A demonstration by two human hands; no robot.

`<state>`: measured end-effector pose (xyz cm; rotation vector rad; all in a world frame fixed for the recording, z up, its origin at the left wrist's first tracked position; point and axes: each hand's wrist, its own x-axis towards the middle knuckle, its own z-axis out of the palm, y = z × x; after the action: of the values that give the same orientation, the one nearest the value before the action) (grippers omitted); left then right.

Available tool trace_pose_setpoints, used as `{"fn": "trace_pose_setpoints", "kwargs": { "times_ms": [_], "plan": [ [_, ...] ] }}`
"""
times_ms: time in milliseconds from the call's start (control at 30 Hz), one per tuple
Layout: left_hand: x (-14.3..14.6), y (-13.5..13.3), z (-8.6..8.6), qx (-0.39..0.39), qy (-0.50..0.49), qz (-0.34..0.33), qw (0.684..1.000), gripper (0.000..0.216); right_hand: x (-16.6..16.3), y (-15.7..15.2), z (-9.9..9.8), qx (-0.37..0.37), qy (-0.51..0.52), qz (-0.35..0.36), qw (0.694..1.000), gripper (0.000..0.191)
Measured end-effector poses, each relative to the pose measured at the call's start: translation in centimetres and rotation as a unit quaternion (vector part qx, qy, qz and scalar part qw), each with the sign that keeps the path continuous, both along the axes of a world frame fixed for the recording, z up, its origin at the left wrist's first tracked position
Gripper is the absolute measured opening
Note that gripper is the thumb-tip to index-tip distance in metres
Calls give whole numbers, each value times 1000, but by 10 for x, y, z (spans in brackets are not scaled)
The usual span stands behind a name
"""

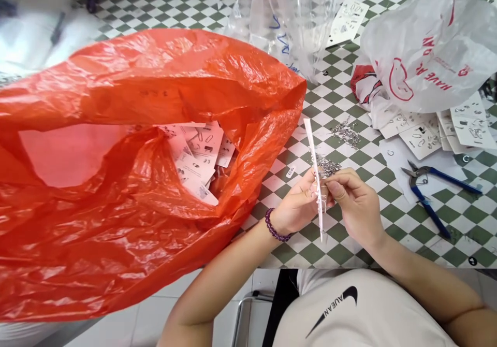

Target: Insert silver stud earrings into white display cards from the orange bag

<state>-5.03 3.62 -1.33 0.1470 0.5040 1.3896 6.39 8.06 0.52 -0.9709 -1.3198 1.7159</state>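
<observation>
A white jewellery card [319, 217], seen almost edge-on, stands upright in my left hand [301, 204], whose fingers are closed around it. Small metal pieces stick out from the card's surface. Against its right face, my right hand [359, 204] pinches with thumb and forefinger; whatever is between those fingertips is too small to make out. Just behind the hands lies a pile of small silver jewellery pieces [329, 167], with a second loose pile [347, 133] farther back. A small price sticker [291, 172] marked £3.00 lies left of the card.
A large open orange plastic bag [135, 243] holding several jewellery cards [200, 160] covers the left side. Blue-handled pliers [430, 173] lie at right, near more cards [419, 137] under a white plastic bag [430, 46]. Clear bags [283, 20] stand at the back of the checkered table [291, 254].
</observation>
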Motion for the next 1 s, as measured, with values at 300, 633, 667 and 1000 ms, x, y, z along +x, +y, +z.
{"fn": "trace_pose_setpoints", "kwargs": {
  "times_ms": [300,633,667,1000],
  "plan": [
    [1,-1,3,12,8,0,1000,27,4,-4,1,61,1,13,998,8],
    [1,-3,5,21,47,-11,999,31,3,-7,1,136,-46,-27,989,9],
    [1,-3,5,23,47,-12,999,30,3,-7,1,147,-54,-31,987,10],
    [2,-4,8,36,45,3,998,37,2,-8,2,59,13,-5,998,9]
  ]
}}
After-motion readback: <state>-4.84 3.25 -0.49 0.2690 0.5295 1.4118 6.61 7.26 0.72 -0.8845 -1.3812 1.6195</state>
